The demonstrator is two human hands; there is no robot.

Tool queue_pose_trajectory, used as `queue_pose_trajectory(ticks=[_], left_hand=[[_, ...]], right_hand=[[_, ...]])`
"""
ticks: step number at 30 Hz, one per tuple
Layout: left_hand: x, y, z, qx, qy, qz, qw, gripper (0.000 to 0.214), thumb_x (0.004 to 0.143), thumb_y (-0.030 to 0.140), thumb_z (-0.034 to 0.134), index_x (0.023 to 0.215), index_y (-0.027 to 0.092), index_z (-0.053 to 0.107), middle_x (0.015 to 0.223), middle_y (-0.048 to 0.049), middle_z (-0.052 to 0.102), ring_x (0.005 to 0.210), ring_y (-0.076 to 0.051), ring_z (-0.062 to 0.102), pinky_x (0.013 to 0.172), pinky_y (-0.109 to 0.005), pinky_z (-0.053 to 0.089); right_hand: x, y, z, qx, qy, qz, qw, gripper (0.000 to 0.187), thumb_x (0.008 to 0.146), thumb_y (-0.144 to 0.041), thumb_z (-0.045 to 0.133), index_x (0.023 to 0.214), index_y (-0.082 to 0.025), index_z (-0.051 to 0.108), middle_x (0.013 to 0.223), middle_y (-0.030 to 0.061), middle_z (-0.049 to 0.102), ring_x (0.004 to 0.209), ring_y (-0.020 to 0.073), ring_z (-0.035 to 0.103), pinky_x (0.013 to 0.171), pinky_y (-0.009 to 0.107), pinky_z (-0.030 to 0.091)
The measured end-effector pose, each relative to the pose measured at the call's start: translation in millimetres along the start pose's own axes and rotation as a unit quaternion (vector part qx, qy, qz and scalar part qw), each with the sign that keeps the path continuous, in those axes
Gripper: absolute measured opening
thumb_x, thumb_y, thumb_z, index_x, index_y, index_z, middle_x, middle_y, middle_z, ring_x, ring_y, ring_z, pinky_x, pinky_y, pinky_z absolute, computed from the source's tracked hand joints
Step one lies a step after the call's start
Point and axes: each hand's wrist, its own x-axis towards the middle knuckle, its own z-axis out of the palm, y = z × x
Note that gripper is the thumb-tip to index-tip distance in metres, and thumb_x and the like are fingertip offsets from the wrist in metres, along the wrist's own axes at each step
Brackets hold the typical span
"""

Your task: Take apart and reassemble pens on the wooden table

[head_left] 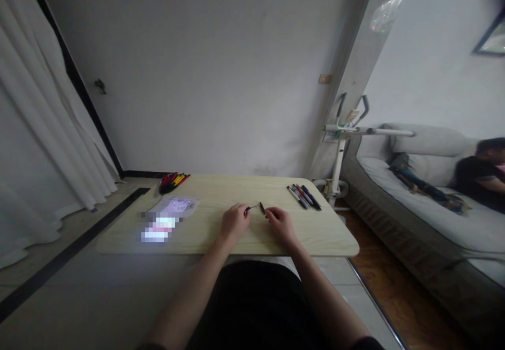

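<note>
Over the middle of the table, my left hand [235, 218] is closed on a pen [249, 208] with a blue part and a thin pale end pointing right. A short black piece, perhaps a pen cap [262, 208], is pinched in the fingers of my right hand [281, 223]. The pale end of the pen comes close to the black piece; whether they touch I cannot tell. Right of my hands lies a row of several pens [303, 196], black, white, reddish and blue. At the far left corner is a bundle of red, yellow and black pens [173, 182].
A clear plastic packet [179, 206] lies on the left of the pale wooden table [213, 187], beside a bright pixelated patch. Beyond the table's right side stand white exercise equipment [338, 161] and a grey sofa [434, 182] with a person [483, 176] on it. A curtain [51, 129] hangs left.
</note>
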Motion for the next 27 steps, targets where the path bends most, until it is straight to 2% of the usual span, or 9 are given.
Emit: queue_pose_trajectory(ticks=[8, 17, 27], left_hand=[[0.3, -2.3, 2.8, -0.023, 0.018, 0.003, 1.0, 0.016, 0.081, 0.022, 0.044, 0.087, 0.019, 0.059, 0.084, -0.0045, 0.06, 0.077, -0.015, 0.054, 0.068, -0.023, 0.039], [-0.4, -2.6, 2.5, -0.056, 0.025, 0.039, 0.997, 0.015, 0.08, 0.02, 0.044, 0.085, 0.018, 0.058, 0.083, -0.0043, 0.061, 0.075, -0.014, 0.055, 0.067, -0.024, 0.041], [-1.2, -1.6, 2.4, -0.094, 0.017, 0.083, 0.992, 0.015, 0.076, 0.018, 0.05, 0.086, 0.019, 0.061, 0.086, -0.0045, 0.061, 0.079, -0.014, 0.054, 0.072, -0.024, 0.042]], right_hand=[[4.9, 6.5, 4.6, 0.009, 0.008, -0.004, 1.0, 0.021, 0.071, -0.029, 0.051, 0.081, -0.017, 0.065, 0.08, 0.0066, 0.066, 0.073, 0.0186, 0.059, 0.067, 0.029, 0.044], [12.8, -1.9, 11.3, 0.029, -0.014, -0.017, 0.999, 0.024, 0.069, -0.034, 0.056, 0.08, -0.014, 0.064, 0.079, 0.0069, 0.065, 0.07, 0.0168, 0.058, 0.065, 0.027, 0.044], [7.3, -0.3, 11.9, 0.029, -0.028, -0.029, 0.999, 0.022, 0.068, -0.029, 0.055, 0.084, -0.014, 0.062, 0.074, 0.0043, 0.063, 0.063, 0.0141, 0.055, 0.059, 0.025, 0.043]])
